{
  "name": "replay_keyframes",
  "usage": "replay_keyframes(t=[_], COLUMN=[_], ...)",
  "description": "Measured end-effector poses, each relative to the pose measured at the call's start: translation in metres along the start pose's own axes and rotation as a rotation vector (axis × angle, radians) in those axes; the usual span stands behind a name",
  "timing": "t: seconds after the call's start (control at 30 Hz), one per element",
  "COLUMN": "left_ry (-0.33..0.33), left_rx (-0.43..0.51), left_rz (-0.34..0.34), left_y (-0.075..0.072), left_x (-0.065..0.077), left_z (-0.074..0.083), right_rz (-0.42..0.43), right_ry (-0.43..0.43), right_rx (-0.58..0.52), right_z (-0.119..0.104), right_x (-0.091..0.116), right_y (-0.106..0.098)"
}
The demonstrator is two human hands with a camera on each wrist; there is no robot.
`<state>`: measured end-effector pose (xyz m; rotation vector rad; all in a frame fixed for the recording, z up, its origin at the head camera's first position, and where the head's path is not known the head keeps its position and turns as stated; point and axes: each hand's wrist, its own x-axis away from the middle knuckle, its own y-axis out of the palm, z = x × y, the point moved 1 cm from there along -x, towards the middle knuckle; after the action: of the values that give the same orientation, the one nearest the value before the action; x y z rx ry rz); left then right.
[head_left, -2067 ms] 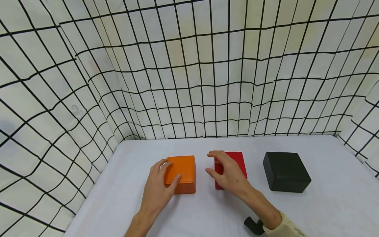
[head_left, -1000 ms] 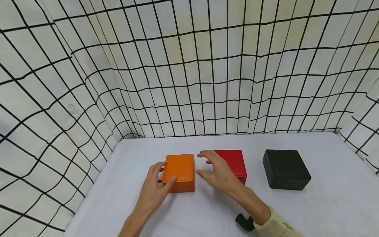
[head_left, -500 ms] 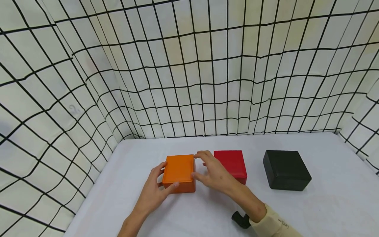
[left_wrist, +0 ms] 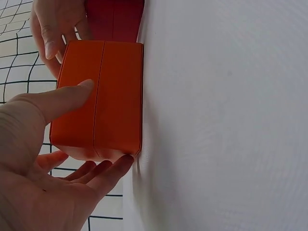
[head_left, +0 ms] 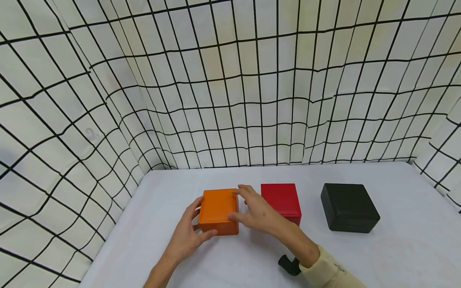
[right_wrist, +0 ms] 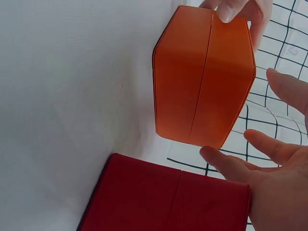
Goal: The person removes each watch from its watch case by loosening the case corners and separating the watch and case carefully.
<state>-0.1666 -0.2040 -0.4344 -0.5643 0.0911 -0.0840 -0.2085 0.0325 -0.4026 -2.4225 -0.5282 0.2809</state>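
An orange box (head_left: 217, 206) with a seam running round its sides (left_wrist: 98, 101) stands on the white table. My left hand (head_left: 184, 236) holds it at the near left corner: the thumb presses the front face, and the other fingers lie along the left side. Over the box's right edge reaches my right hand (head_left: 257, 212), index finger and thumb spread and overlapping the lid in the head view. In the right wrist view one fingertip of the right hand (right_wrist: 279, 178) is right at the box's edge, while the thumb stays apart from it. The lid sits closed.
A red box (head_left: 281, 200) stands just right of the orange one, partly behind the right hand. Farther right is a black box (head_left: 349, 208). A short black tubular piece (head_left: 289, 265) shows by the right sleeve. Black-gridded white cloth walls (head_left: 230, 100) surround the white table (head_left: 407, 248).
My right hand has moved left from over the red box to the orange box's right edge. The left thumb has slid from the lid down to the front face.
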Motion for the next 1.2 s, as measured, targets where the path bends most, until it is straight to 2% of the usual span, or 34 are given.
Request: replay_keyframes(t=[0.2, 0.6, 0.83, 1.2], left_ry=[-0.002, 0.005, -0.004, 0.0], left_rx=[0.003, 0.021, 0.042, 0.023], left_rz=[-0.009, -0.008, -0.017, -0.006], left_y=[-0.0003, -0.0008, -0.0013, -0.0009], left_x=[-0.0003, -0.0023, -0.0031, -0.004], left_z=[-0.0011, -0.0033, -0.0036, -0.0067], right_rz=[-0.009, -0.06, -0.078, -0.107], right_ry=[-0.007, -0.01, -0.025, -0.04], right_rx=[0.051, 0.084, 0.075, 0.093], right_z=[-0.002, -0.0055, -0.0061, -0.0057], right_x=[-0.0024, -0.0049, -0.0081, -0.0099], right_y=[0.0024, 0.0068, 0.0087, 0.0099])
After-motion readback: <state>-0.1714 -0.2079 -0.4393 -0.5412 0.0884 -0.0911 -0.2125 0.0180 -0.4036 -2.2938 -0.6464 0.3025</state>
